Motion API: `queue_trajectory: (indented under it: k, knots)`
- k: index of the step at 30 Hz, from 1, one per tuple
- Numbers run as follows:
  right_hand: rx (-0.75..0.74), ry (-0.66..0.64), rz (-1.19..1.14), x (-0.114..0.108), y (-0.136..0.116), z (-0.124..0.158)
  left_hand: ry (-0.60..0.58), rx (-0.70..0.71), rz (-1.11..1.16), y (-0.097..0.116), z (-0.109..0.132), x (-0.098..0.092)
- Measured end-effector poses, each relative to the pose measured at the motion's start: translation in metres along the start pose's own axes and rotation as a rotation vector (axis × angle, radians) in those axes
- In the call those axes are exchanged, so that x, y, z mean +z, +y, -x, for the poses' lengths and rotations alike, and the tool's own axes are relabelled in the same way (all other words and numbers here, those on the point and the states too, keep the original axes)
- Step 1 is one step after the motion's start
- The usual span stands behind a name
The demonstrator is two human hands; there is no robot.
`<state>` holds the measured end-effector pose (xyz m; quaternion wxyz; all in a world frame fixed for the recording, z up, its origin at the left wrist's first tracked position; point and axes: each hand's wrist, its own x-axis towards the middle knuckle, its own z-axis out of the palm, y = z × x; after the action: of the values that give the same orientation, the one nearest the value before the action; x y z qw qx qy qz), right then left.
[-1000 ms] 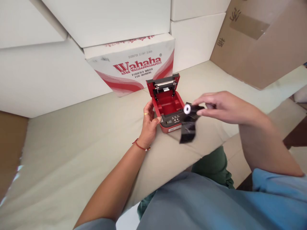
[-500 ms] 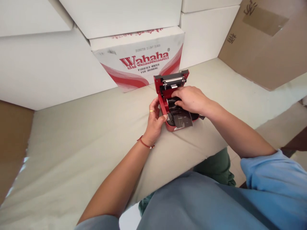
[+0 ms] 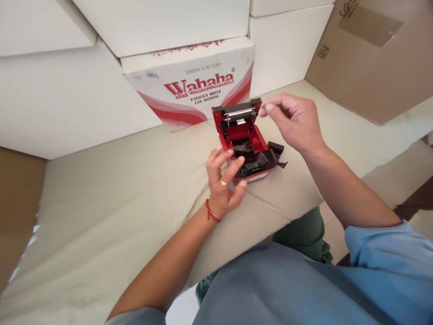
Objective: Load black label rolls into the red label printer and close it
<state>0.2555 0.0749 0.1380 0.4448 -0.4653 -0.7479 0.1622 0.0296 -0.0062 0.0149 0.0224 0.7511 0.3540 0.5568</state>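
A cloth-covered surface [image 3: 118, 234] in pale beige, lightly creased, spreads under everything, and tiled floor [image 3: 333, 230] shows past its near edge. Along the back stand five plain white boxes [image 3: 287, 49], each partly seen, piled up like a wall. One large brown carton [image 3: 372, 81] with tape and handwriting stands at the right; a strip of brown cardboard [image 3: 20, 212] shows at the left edge. One printed box [image 3: 199, 85], marked Wahaha, sits low against the white ones.

In front of it is one red-and-black device [image 3: 260, 137], its one lid [image 3: 237, 109] raised, lying between the two hands. The right hand [image 3: 299, 124] is up beside the lid's right edge, fingers curled and thumb tip close to the forefinger; I cannot tell whether they pinch anything or touch the lid. The left hand [image 3: 221, 192] is at the device's left front corner, fingers spread apart, partly covering it; contact there is unclear.

Dark glossy film [image 3: 243, 149] lies in the device's bay and over its front panel. Just outside its right side is dark rolled material [image 3: 276, 147] with a loose tail. Smallest are one red cord bracelet [image 3: 209, 212] and one gold ring [image 3: 223, 183], both on the left.
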Motion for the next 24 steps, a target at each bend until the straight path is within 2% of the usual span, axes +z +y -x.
queue_trajectory:
  k: [1, 3, 7, 11, 16, 21, 24]
  knots:
    - [-0.011, 0.065, 0.017, 0.000, 0.006, -0.003, -0.039, 0.054, -0.030, 0.004, 0.000, 0.001]
    - [-0.033, 0.106, 0.054, 0.005, 0.020, -0.011, -0.095, 0.113, -0.084, 0.008, 0.001, 0.005]
    - [-0.069, 0.002, 0.091, 0.022, 0.038, -0.026, -0.119, 0.115, -0.141, 0.005, 0.005, 0.007]
    - [-0.077, -0.084, 0.069, 0.027, 0.027, -0.026, -0.123, 0.102, -0.169, 0.002, 0.007, 0.004]
    - [-0.091, -0.075, 0.090, 0.011, 0.006, 0.007, -0.033, 0.132, -0.173, 0.005, 0.006, 0.006]
    - [-0.118, -0.256, 0.208, 0.003, 0.006, 0.056, -0.028, 0.124, -0.169, 0.005, 0.006, 0.007]
    - [-0.100, -0.337, 0.326, 0.002, -0.003, 0.066, -0.052, 0.117, -0.130, 0.004, 0.007, 0.006]
